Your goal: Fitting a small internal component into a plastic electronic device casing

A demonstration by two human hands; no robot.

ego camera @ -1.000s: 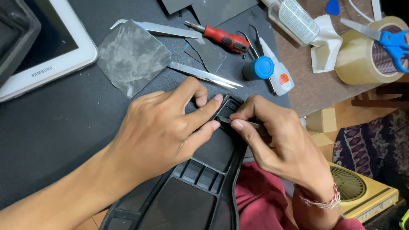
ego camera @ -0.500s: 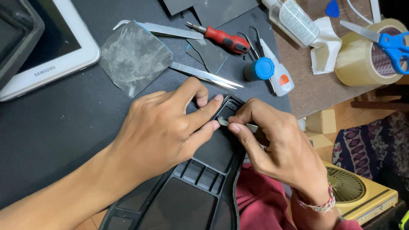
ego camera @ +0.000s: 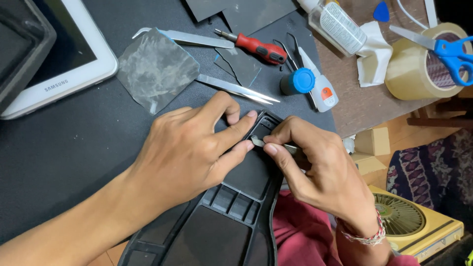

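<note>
Fingers of the right hand still pinch a thin metal tool, its tip now nearer the left fingertips than before. Left hand stays pressed flat, fingers closed, on the black plastic tray at the mat's near edge.

— How many tools are on the mat?
— One red-handled screwdriver; two metal tweezers; one blue-handled pair of scissors on one tape roll.
— And bottles?
— Two: one glue bottle, one clear bottle; one white tablet; perhaps two dark film scraps, hard to tell.
</note>
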